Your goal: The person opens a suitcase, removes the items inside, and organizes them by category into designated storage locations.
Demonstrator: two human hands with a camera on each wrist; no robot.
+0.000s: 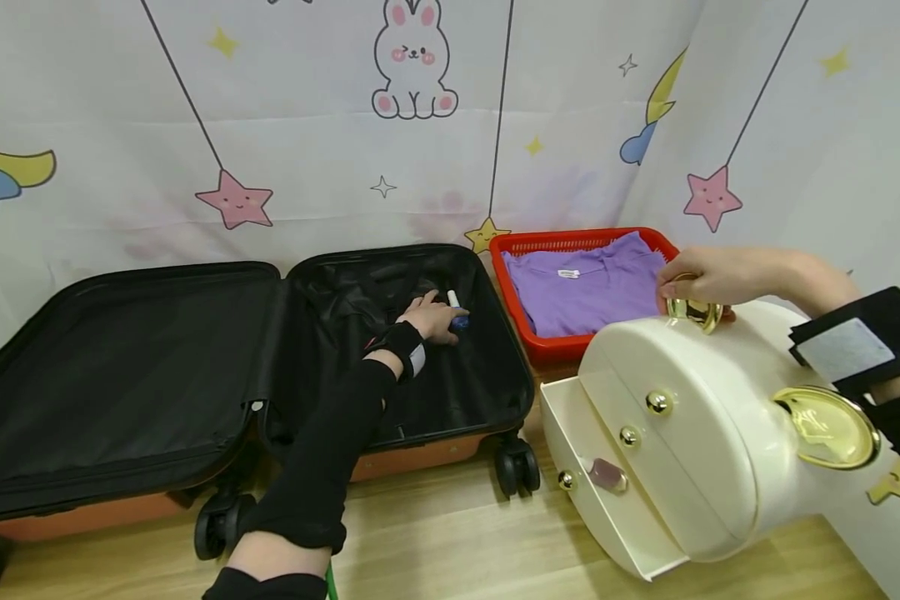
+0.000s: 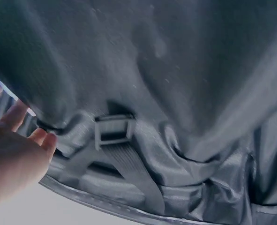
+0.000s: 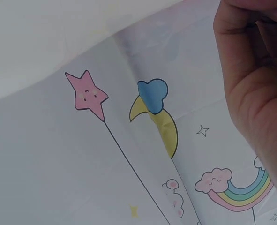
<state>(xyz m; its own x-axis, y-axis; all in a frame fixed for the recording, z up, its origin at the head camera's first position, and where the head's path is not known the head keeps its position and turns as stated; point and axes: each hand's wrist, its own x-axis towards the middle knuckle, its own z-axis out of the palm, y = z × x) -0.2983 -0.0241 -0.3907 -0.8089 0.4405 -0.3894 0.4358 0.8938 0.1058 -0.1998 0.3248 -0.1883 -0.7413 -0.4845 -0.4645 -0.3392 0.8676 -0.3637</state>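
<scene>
My left hand (image 1: pixel 431 320) reaches into the right half of the open black-lined suitcase (image 1: pixel 450 408). Its fingers are loosely extended, one lying across a small blue bottle with a white cap (image 1: pixel 453 297); how firmly they touch it is unclear. In the left wrist view, the fingers (image 2: pixel 16 115) are beside the lining's buckled strap (image 2: pixel 133 168). My right hand (image 1: pixel 701 277) grips the gold handle (image 1: pixel 696 312) on top of a cream rounded drawer case (image 1: pixel 675 367), which is tilted. Its lowest drawer (image 1: pixel 570 408) is pulled out, with a small mauve bottle (image 1: pixel 607 475) inside.
Behind the case, a red basket (image 1: pixel 528 346) holds a folded purple garment (image 1: pixel 585 283). The suitcase's other half (image 1: pixel 120 375) lies open at left. A wheel (image 1: pixel 516 467) sticks out in front, above the wood-look surface (image 1: pixel 435 533). A printed curtain (image 1: pixel 307 125) hangs behind.
</scene>
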